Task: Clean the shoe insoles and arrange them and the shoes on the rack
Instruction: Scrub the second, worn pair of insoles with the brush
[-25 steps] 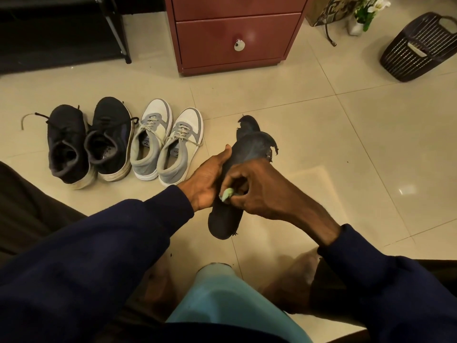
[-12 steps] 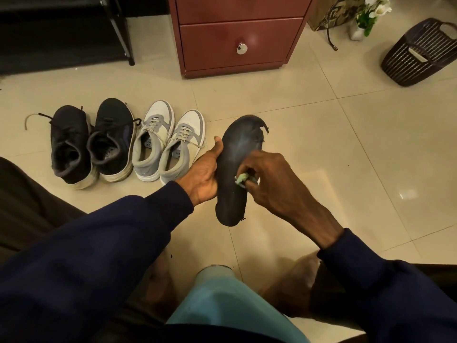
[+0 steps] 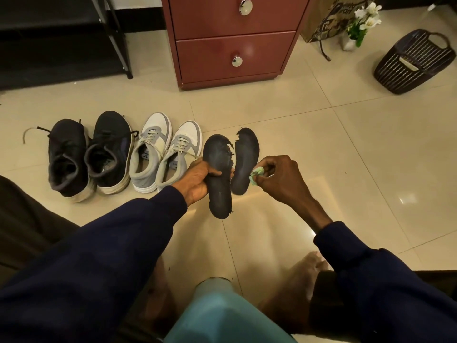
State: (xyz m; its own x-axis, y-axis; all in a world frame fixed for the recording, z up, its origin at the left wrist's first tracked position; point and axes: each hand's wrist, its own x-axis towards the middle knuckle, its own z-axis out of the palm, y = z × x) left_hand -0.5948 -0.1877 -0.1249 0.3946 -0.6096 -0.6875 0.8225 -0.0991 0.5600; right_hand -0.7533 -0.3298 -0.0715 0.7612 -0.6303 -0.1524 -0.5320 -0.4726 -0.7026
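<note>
The left hand (image 3: 197, 180) grips the left insole (image 3: 217, 177) around its middle, thumb across the top face and fingers curled beneath. This insole is dark and held above the floor (image 3: 346, 169), toe pointing away from the person and heel toward them. Its toe edge is torn and frayed.

The right insole (image 3: 246, 162) sits just beside it on the right, close against it at mid-length, with a ragged bite out of its toe. The right hand (image 3: 282, 179) pinches a small green cloth (image 3: 257, 175) between thumb and curled fingers and holds it against that insole's right edge. I cannot tell whether the left hand's fingers also support this insole from below.

4 shoes stand in a row on the floor to the left of the insoles, heels toward the person. The 2 dark shoes (image 3: 111, 149) are on the left, touching each other, and a lace trails from the leftmost one. The 2 grey shoes (image 3: 150, 149) are on the right, side by side, and the nearer one is just beside the left hand.

The black rack (image 3: 116, 38) stands at the top left, well apart from the shoes. A red-brown cabinet (image 3: 232, 33) with 2 knobbed drawers stands behind the insoles. To its right are a paper bag (image 3: 324, 18), flowers (image 3: 366, 13) and a dark basket (image 3: 415, 63). A bare foot (image 3: 304, 273) rests on the floor at the lower right.
</note>
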